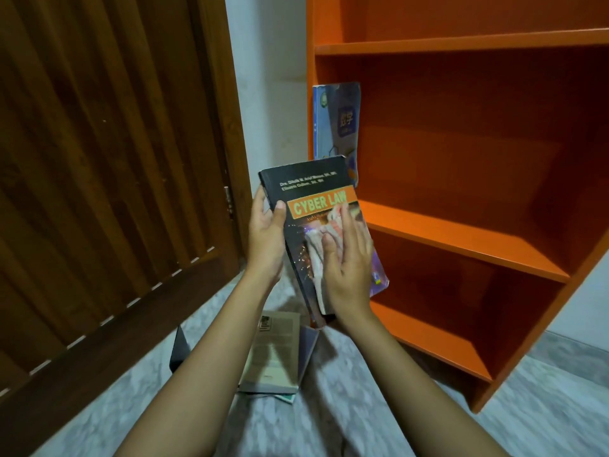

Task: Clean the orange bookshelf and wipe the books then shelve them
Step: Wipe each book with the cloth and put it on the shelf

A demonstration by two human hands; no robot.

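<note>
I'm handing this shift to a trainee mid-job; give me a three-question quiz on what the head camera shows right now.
1. True or false: the right hand presses a cloth against the cover of the Cyber Law book.
2. Which hand grips that book's spine edge?
3. Where does the blue book stand? A) on the floor B) at the left end of a shelf in the orange bookshelf C) on the floor pile

Key: 1 true; 2 the left hand; 3 B.
</note>
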